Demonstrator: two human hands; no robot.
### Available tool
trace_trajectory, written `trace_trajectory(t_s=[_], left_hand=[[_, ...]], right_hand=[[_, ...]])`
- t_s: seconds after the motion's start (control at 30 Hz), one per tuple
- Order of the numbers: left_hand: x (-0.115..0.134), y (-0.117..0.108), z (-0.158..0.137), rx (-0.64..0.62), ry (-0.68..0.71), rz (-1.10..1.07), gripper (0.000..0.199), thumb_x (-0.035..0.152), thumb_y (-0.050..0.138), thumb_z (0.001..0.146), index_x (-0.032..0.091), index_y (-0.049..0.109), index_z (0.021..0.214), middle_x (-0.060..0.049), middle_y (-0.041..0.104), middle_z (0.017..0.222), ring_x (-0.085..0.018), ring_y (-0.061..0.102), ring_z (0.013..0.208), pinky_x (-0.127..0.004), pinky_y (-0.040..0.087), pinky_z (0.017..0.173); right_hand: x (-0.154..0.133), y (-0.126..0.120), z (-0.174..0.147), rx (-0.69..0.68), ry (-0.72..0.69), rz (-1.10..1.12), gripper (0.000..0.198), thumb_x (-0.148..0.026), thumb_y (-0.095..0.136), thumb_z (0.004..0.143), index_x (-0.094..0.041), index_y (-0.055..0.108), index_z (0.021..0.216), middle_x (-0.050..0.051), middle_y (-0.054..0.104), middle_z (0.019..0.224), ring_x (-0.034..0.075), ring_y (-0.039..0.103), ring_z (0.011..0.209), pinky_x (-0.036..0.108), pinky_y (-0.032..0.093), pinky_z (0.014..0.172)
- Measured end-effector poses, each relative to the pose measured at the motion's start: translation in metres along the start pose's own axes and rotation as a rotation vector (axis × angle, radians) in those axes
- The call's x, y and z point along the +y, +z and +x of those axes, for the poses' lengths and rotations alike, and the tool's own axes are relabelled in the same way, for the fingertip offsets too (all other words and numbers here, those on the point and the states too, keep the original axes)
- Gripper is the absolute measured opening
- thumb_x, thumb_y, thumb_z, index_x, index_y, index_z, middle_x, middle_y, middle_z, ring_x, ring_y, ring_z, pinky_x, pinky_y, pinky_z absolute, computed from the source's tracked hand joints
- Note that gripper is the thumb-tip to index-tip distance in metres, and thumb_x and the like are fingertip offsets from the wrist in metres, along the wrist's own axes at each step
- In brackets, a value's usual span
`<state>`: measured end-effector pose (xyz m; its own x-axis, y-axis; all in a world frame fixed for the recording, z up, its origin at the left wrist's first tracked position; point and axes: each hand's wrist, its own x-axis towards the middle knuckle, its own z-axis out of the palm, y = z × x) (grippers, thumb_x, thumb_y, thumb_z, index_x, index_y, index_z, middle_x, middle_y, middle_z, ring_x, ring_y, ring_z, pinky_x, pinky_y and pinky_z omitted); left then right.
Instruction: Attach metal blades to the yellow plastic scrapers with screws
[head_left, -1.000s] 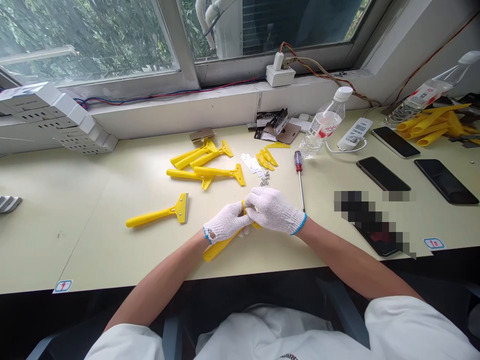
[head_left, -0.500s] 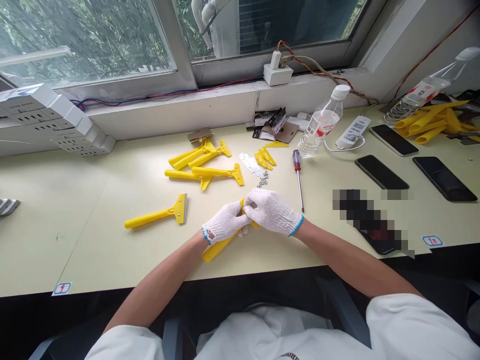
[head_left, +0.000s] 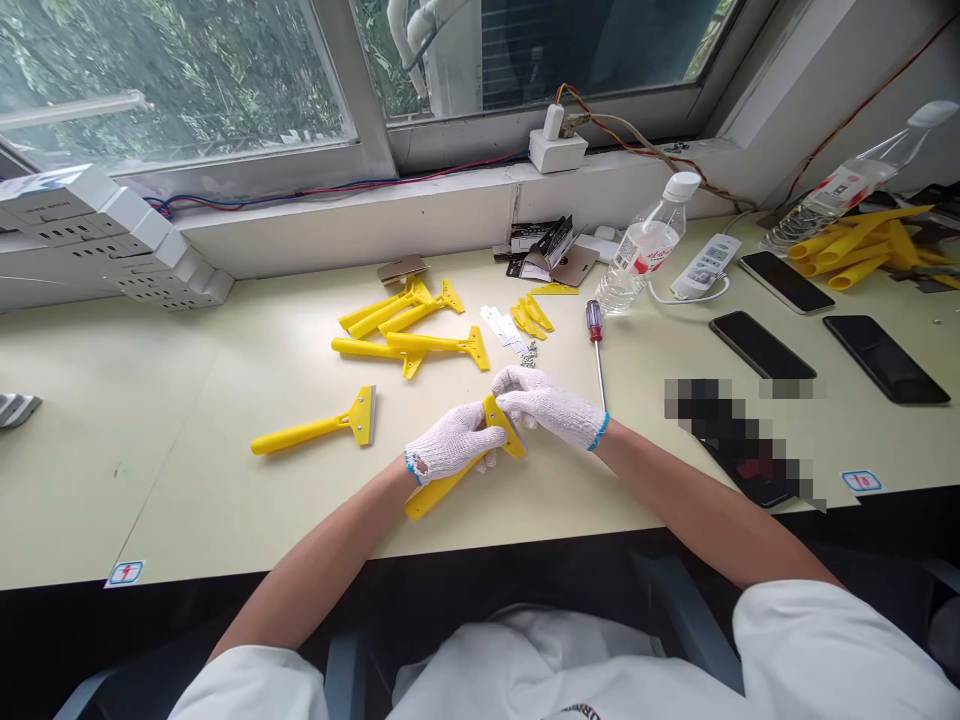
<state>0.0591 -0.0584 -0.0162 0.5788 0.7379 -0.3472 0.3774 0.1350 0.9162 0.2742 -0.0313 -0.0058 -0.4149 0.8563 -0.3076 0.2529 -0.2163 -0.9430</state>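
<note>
My left hand (head_left: pixel 448 442), in a white knit glove with a hole near the cuff, is closed around a yellow scraper (head_left: pixel 436 494). The scraper's head points up and right, with screws and a metal blade edge showing. Just right of that head is my right hand (head_left: pixel 553 405), also gloved, its fingers bent but apart; I make out nothing in them. Small screws (head_left: pixel 529 354) lie in a pile just beyond its fingers. White blades (head_left: pixel 504 328) and small yellow plates (head_left: pixel 531 315) lie farther back. A screwdriver (head_left: pixel 596 345) rests right of them.
Another scraper with a blade (head_left: pixel 315 432) lies at left, and several yellow scraper handles (head_left: pixel 427 343) are heaped behind. A water bottle (head_left: pixel 646 245), power strip (head_left: pixel 706 266) and phones (head_left: pixel 763 345) occupy the right. White boxes (head_left: pixel 112 240) stand at the back left.
My right hand has drawn back from the scraper head, slightly to the right, and its fingers have loosened, uncovering the head. My left hand keeps its hold on the scraper.
</note>
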Motion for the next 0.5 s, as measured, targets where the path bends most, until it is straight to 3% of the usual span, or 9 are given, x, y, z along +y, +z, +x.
trace_trajectory(t_s=[0.2,0.5], left_hand=[[0.002,-0.002,-0.001,-0.016,0.008,-0.053,0.016,0.03,0.064,0.099,0.019,0.073,0.105,-0.002,0.075,0.075,-0.017,0.071,0.065,-0.03,0.06,0.068],[0.005,-0.003,-0.003,-0.023,0.033,-0.061,0.018,0.038,0.067,0.099,0.02,0.07,0.1,-0.002,0.073,0.075,-0.017,0.067,0.064,-0.032,0.059,0.069]], right_hand=[[-0.007,-0.007,-0.002,-0.036,0.017,-0.065,0.027,-0.032,0.069,0.082,-0.019,0.066,0.106,0.0,0.062,0.078,0.014,0.054,0.066,0.026,0.042,0.054],[-0.004,-0.027,-0.004,-0.215,-0.043,-0.292,0.015,-0.033,0.067,0.089,-0.018,0.069,0.086,0.0,0.07,0.073,0.015,0.062,0.066,0.027,0.046,0.062]])
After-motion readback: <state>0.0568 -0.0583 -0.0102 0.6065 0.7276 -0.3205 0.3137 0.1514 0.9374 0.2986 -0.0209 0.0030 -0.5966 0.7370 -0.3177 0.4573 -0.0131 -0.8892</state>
